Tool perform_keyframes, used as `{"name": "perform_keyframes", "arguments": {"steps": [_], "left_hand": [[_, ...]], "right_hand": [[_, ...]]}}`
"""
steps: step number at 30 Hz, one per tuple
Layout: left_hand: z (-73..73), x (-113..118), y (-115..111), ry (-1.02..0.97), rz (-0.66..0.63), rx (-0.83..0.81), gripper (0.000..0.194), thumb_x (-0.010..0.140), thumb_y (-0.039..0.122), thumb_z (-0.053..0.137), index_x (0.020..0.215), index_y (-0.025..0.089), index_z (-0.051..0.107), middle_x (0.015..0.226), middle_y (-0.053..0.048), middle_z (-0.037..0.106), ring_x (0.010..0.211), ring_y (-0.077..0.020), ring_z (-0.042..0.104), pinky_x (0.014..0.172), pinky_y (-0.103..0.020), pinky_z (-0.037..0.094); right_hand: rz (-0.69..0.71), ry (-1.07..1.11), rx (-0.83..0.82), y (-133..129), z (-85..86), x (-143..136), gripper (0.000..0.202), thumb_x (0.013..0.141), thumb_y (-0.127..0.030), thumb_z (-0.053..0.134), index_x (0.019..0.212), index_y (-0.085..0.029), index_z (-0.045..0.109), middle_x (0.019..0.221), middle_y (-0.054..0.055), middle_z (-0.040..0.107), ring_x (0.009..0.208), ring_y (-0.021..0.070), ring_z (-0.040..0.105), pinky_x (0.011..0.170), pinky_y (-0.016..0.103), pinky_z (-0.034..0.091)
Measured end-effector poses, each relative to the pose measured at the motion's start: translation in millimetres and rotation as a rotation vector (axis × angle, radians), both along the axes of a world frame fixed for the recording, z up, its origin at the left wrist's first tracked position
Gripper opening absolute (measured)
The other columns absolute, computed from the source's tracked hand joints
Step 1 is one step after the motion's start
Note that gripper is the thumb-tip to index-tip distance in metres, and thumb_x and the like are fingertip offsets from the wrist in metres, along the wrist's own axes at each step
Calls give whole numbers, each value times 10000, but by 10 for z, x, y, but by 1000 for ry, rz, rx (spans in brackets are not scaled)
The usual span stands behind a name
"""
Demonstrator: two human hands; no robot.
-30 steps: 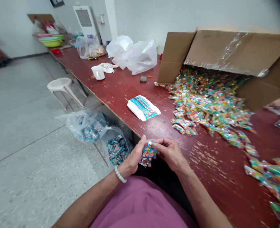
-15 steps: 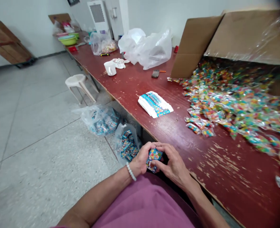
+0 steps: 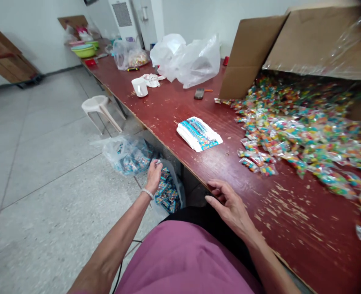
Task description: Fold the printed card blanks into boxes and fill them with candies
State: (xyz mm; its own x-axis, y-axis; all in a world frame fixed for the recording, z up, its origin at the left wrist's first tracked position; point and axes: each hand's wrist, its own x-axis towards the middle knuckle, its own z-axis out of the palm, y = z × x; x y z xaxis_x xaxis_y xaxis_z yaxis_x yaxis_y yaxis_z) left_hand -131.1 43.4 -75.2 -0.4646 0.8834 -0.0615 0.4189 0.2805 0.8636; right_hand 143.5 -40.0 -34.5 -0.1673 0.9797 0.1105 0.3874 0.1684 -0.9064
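Note:
My left hand [image 3: 154, 176], with a beaded bracelet at the wrist, is closed at the rim of a clear plastic bag [image 3: 180, 192] full of small blue packets [image 3: 168, 192]. Its fingers pinch what looks like the bag's edge. Fingers apart and holding nothing, my right hand [image 3: 226, 200] is at the front edge of the red table [image 3: 192, 171]. Flat white and blue printed packaging [image 3: 199, 134] lies on the table beyond it. On the right, many wrapped colourful candies [image 3: 299, 134] spill from a cardboard box [image 3: 241, 57].
A second bag of blue packets [image 3: 131, 157] lies on the floor beside a white stool [image 3: 97, 104]. Farther along the table are a white mug [image 3: 140, 87], large plastic bags [image 3: 186, 61] and green basins [image 3: 84, 50].
My hands have parted. The blue packet they held together is out of them. My left hand has moved left to the floor bag, while my right hand remains near the table edge.

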Motion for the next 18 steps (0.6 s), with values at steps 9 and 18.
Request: {"name": "perform_keyframes", "arguments": {"steps": [9,18], "left_hand": [[614,943,710,707,-472,237,576,892,525,565,1353,180,550,1365,-186,541,1216,-370,447,996,-513,350],[714,1151,924,1078,-654,241,422,889,476,570,1099,114,628,1170,-227,584,1099,-377,463,895,-496,325]], "right_hand": [[36,-9,-11,79,-43,27,200,914,-289,592,1097,-223,639,972,47,661,737,170,607,668,297,498],[-7,70,91,60,5,19,156,902,-221,577,1035,-229,658,1024,61,682,765,177,623,728,314,517]]}}
